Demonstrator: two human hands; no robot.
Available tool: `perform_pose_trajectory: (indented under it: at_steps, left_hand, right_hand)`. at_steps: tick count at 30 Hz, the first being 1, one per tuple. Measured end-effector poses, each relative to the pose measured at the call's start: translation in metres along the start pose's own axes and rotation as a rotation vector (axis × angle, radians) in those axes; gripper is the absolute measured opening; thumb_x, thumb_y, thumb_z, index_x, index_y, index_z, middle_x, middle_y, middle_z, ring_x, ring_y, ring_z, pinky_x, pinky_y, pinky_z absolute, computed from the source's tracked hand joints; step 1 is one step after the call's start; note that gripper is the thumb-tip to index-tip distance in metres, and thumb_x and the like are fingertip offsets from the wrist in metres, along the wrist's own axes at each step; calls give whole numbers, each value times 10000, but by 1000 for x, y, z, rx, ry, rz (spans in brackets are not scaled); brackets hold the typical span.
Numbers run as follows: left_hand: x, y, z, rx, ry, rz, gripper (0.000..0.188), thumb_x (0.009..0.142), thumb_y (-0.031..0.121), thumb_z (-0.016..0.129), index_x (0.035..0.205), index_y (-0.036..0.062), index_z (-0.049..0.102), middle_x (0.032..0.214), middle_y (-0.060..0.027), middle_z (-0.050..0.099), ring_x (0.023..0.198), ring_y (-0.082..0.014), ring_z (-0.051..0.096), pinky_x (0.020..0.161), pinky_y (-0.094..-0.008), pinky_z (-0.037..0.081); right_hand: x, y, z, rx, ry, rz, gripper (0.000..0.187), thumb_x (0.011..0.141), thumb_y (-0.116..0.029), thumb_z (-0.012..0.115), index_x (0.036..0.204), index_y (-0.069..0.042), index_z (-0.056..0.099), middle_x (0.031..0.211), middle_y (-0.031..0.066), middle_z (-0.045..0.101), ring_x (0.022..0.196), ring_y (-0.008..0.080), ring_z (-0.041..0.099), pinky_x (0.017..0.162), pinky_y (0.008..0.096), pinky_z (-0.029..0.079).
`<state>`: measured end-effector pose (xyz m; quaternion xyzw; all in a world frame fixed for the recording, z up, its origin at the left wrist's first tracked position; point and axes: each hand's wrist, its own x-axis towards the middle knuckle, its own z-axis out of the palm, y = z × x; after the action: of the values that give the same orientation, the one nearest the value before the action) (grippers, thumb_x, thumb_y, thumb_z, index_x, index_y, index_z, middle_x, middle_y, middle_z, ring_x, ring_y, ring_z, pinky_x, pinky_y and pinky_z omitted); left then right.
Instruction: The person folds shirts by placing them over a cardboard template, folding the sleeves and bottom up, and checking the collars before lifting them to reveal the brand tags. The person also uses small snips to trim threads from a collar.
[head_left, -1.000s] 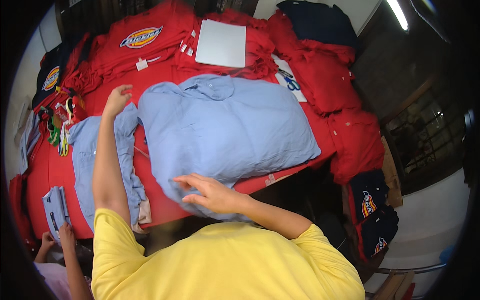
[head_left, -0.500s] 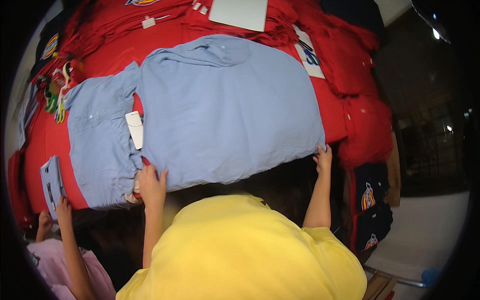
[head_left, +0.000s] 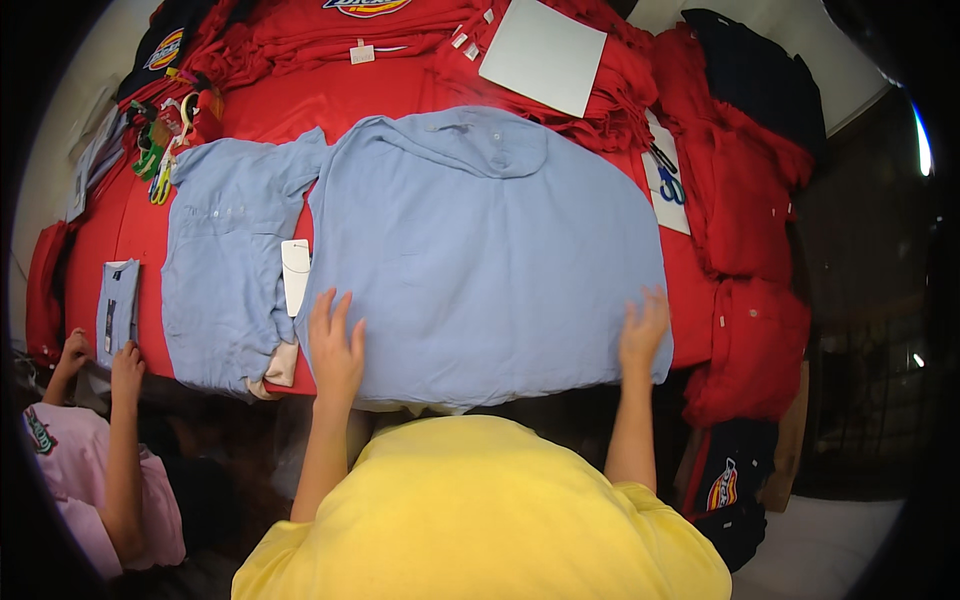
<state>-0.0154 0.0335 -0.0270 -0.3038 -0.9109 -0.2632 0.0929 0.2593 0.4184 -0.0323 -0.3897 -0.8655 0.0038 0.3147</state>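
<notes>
A light blue garment (head_left: 480,260) with a few small buttons near its far end lies spread flat in front of me on a red-covered table. Near its left edge, my left hand (head_left: 337,345) is open, fingers stretched over the cloth. My right hand (head_left: 643,332) is open by the right edge, slightly blurred, with its fingers apart over the cloth. Neither hand grips anything. Left of this garment lies a second light blue short-sleeved shirt (head_left: 225,270), with a white paper tag (head_left: 295,275) between the two.
Red folded garments (head_left: 550,60) are stacked at the back, topped by a white board (head_left: 545,55). Blue-handled scissors (head_left: 670,183) lie at the right, beside piled red clothes (head_left: 755,340). On the left, a co-worker's hands (head_left: 125,368) touch a small folded blue garment (head_left: 118,305).
Both my hands have let go of the garment's near corners and moved onto its surface. The near edge now lies closer to me. The view has shifted too.
</notes>
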Motion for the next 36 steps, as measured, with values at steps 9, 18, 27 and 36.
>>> perform_pose_trajectory:
  at_steps: [9,18,27,36]
  left_hand:
    - [41,-23,17,114,75,-58,382,864,210,623,1215,62,590,1308,-118,522,1275,-329,417,1077,-486,285]
    - [214,76,99,-339,164,240,347,783,-18,623,1126,38,612,1132,-147,584,1022,-345,567,875,-413,470]
    - [382,-9,124,-790,-309,-115,203,924,151,546,973,-11,657,782,-54,643,686,-131,621,642,-280,500]
    - [323,11,94,-207,354,-108,402,873,137,616,1261,56,546,1297,-183,511,1204,-349,468,961,-411,407]
  right_hand:
    - [30,-26,14,2,-397,153,311,911,-201,559,1187,-64,597,1280,169,521,1250,354,415,1052,531,284]
    - [247,2,144,493,-313,-98,294,855,-103,627,1123,18,624,1112,171,639,1035,325,601,904,381,463]
    - [306,-68,120,740,-1137,-203,387,717,-96,757,1065,-1,618,884,25,608,848,102,536,760,263,447]
    - [227,-71,124,8,-121,-295,438,788,-231,717,1192,-136,577,1294,113,509,1255,333,405,1047,554,255]
